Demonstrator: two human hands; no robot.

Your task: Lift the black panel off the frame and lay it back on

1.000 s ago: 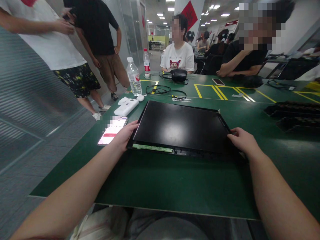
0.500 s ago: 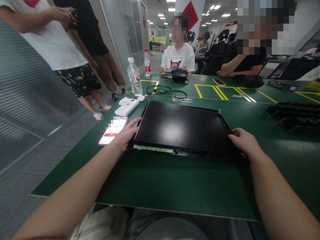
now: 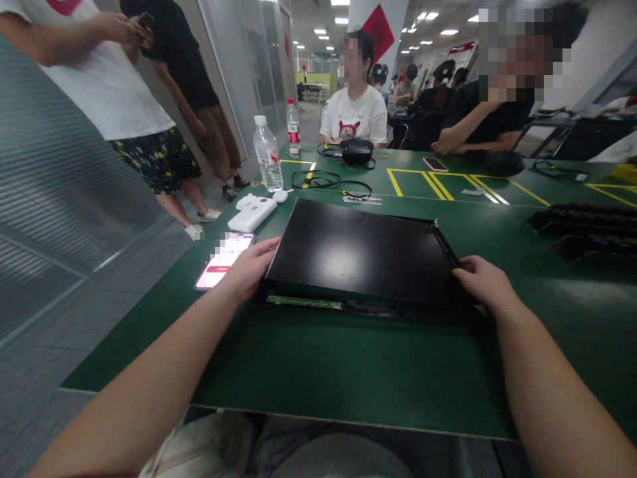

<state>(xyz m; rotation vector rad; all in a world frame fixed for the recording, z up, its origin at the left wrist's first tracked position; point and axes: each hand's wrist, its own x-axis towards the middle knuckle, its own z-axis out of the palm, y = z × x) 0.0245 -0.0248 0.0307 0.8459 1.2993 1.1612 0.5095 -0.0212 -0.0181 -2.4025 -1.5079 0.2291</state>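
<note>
A flat black screen panel [image 3: 358, 249] lies over a black frame [image 3: 393, 309] on the green table. Its left and near side is tilted up, leaving a dark gap above the frame. Inside the frame's near edge shows a narrow green circuit board [image 3: 304, 303]. My left hand [image 3: 253, 267] is closed on the panel's left edge, with the fingertips partly hidden behind it. At the right edge, my right hand [image 3: 482, 284] pinches with thumb and fingers; whether it grips the panel, the frame or both is unclear.
Left of the panel are a lit phone [image 3: 226, 262] and a white device [image 3: 253, 214]. Behind stand a water bottle [image 3: 269, 156], a red-capped bottle [image 3: 293, 126] and a coiled black cable [image 3: 318, 179]. Dark strips [image 3: 587, 222] lie at right. People sit across the table [image 3: 348, 372].
The panel's left and near side has risen off the frame, widening the gap and uncovering more of the circuit board. My left fingers have closed round its edge. My right hand stays in place.
</note>
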